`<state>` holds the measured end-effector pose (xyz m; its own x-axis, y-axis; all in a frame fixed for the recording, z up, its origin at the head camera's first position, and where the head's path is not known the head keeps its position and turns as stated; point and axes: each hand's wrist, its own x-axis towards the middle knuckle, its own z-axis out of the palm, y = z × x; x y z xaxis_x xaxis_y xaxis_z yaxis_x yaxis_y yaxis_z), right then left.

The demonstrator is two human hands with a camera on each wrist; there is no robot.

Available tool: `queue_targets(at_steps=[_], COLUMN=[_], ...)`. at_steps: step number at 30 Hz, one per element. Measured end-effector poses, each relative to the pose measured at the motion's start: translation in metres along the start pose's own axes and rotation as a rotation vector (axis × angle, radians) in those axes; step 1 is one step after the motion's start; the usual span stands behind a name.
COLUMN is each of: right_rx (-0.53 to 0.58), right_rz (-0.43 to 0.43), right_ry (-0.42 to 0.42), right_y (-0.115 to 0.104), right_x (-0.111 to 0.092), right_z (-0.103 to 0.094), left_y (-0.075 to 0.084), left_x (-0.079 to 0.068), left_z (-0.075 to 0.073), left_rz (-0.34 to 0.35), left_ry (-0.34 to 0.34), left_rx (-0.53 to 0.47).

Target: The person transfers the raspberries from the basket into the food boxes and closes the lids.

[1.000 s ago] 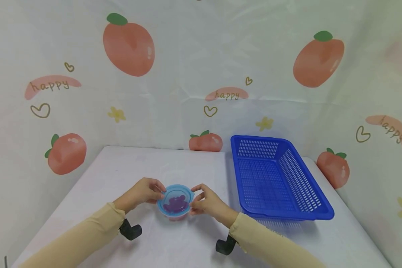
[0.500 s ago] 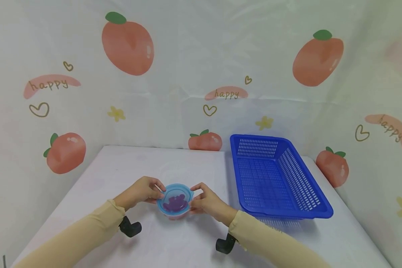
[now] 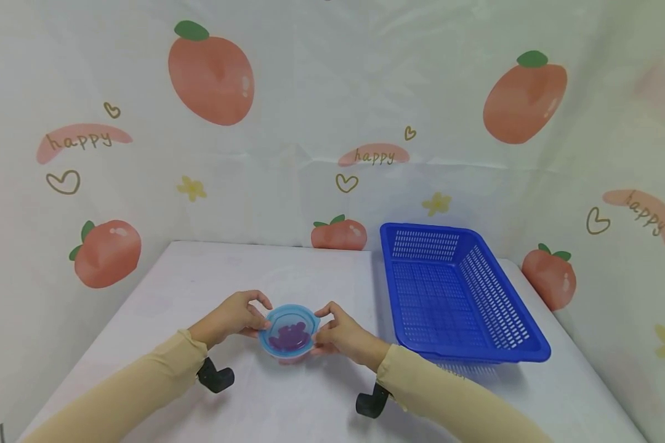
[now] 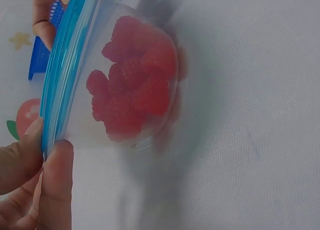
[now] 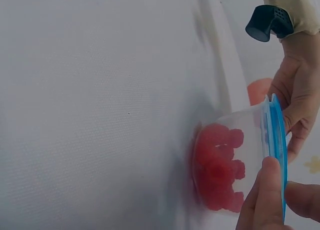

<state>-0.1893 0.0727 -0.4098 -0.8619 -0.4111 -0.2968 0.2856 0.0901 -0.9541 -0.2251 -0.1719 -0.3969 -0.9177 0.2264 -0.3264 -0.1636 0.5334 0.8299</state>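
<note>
A round clear plastic food container (image 5: 251,127) stands upright on the white table. Its blue-rimmed lid (image 3: 290,312) covers the top. Red raspberries (image 4: 135,84) fill the lower part and look purple through the lid in the head view. My left hand (image 3: 237,319) pinches the lid's left edge between thumb and a finger, its index finger arched at the far rim. From the other side, my right hand (image 3: 348,337) pinches the edge, thumb over the lid and a finger beneath it in the right wrist view.
To the right sits a large blue plastic basket (image 3: 421,355) with slotted walls. Behind the white table (image 3: 244,264) hangs a fruit-print cloth (image 3: 288,92). Black camera mounts (image 3: 215,376) are strapped at both wrists.
My left index finger has lifted slightly away from the lid's rim. Both hands keep hold of the edge, and the container has barely shifted.
</note>
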Motion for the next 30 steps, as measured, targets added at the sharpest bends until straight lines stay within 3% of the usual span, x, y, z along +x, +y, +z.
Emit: queue_targets(at_steps=[9,30], right_rx=[0.012,0.03], right_rz=[0.003,-0.005], right_ry=[-0.007,-0.016], right_y=[0.0006,0.0011], right_x=[0.0013,0.0033], right_z=[-0.0005,0.0007], left_y=[-0.0012,-0.001], left_x=[-0.0003,0.0006], left_z=[-0.001,0.0002], left_rz=[0.011,-0.01], left_ry=[-0.026,0.023], left_rx=[-0.005,-0.028])
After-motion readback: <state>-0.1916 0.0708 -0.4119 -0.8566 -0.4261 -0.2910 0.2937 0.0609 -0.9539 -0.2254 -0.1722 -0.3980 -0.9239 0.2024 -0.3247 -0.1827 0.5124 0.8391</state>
